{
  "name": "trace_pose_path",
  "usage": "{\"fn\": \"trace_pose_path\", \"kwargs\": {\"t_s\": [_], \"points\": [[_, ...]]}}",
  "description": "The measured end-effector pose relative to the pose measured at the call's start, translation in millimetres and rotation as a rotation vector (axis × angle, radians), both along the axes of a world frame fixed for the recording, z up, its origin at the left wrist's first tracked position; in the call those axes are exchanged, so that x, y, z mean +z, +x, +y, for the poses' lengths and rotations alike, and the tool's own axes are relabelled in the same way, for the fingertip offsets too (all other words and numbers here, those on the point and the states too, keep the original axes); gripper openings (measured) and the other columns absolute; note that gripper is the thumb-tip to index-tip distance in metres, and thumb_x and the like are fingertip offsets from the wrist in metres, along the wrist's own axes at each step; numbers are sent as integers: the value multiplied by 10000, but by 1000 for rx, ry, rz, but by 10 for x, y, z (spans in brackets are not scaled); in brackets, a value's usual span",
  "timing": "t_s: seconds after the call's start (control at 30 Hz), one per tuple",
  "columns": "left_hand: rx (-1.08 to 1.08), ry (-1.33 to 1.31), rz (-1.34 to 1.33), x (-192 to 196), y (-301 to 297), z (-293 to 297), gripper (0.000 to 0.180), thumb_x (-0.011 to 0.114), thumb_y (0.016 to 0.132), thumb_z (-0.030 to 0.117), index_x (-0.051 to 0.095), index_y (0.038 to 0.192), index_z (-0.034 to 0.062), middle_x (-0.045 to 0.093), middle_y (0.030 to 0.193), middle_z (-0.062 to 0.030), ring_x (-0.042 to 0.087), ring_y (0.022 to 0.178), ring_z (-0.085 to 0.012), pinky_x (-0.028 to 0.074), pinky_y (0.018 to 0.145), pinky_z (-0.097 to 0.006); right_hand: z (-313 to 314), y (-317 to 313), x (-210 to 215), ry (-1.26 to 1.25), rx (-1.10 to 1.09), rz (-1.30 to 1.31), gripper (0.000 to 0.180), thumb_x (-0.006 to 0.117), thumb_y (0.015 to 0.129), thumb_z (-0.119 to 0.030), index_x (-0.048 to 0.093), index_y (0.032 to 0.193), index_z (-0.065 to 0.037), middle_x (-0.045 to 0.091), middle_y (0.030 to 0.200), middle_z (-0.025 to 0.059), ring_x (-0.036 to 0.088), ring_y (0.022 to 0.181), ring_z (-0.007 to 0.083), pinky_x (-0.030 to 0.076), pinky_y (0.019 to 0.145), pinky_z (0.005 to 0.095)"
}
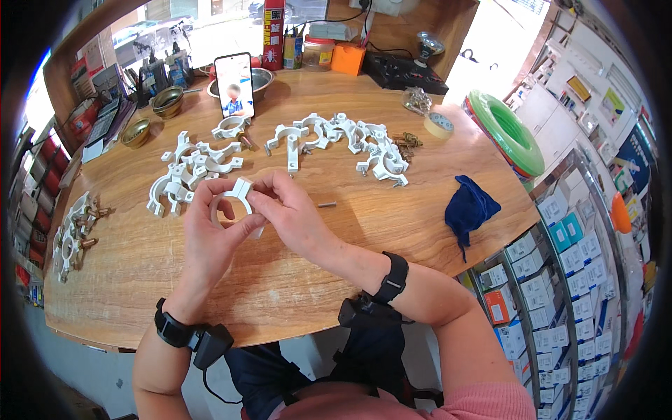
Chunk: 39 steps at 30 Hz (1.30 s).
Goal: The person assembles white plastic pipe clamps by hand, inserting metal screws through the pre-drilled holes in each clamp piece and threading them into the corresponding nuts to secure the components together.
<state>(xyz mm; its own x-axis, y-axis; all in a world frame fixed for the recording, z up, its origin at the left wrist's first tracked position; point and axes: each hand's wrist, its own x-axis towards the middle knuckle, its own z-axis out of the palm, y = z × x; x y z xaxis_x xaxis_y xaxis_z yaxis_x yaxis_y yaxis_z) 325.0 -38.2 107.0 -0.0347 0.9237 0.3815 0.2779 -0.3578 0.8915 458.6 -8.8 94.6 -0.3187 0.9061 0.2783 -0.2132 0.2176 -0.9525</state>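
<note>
Over the middle of the wooden table, a white plastic pipe clamp is held up between both hands, its two halves forming a ring. My left hand curls round its left side. The fingers and thumb of my right hand pinch its right side. My fingers hide part of the ring. Just right of my hands lies a small metal screw. Loose white clamp halves are heaped beyond my left hand, and more clamp pieces with screws lie farther back. At the far left, white clamps carry brass-coloured bolts.
A phone leans against a metal bowl at the back. Brass-coloured fittings, a tape roll and a dark blue pouch lie to the right. Green hose coils and box-filled shelves flank the table's right edge.
</note>
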Motion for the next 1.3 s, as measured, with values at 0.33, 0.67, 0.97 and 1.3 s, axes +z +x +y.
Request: {"fn": "trace_pose_path", "kwargs": {"t_s": [0.33, 0.67, 0.97, 1.3], "points": [[0, 44, 4, 2, -5, -4, 471, 756, 579, 51, 487, 965, 34, 469, 850, 22, 401, 695, -61, 387, 556, -190, -18, -15, 14, -29, 22, 38, 172, 465, 854, -149, 454, 885, 20, 503, 802, 67, 481, 715, 104, 421, 601, 243], [-31, -220, -477, -13, -229, 138, 351, 650, 730, 96, 485, 1034, 32, 569, 809, -1, 550, 706, -77, 450, 541, -221, 210, 496, 541, 358, -237, -968, 266, 522, 772, -319, 587, 842, -71, 611, 778, 108, 585, 738, 245, 450, 637, 352], [-112, -455, -812, 52, -295, 154, 181, 531, 844, 245, 543, 921, 82, 549, 733, 18, 517, 595, -71, 441, 479, -230, 339, 795, 466, 483, -83, -1418, 220, 587, 681, -248, 614, 800, -65, 619, 781, 87, 587, 746, 252, 455, 652, 333], [-65, -490, -844, 72, -253, 187, 315, 474, 867, 326, 563, 952, 36, 507, 612, 22, 451, 477, -68, 386, 392, -205, 446, 670, 181, 527, -101, -1620, 120, 533, 704, -158, 599, 755, -72, 607, 746, 107, 572, 734, 285, 447, 608, 373]]}}
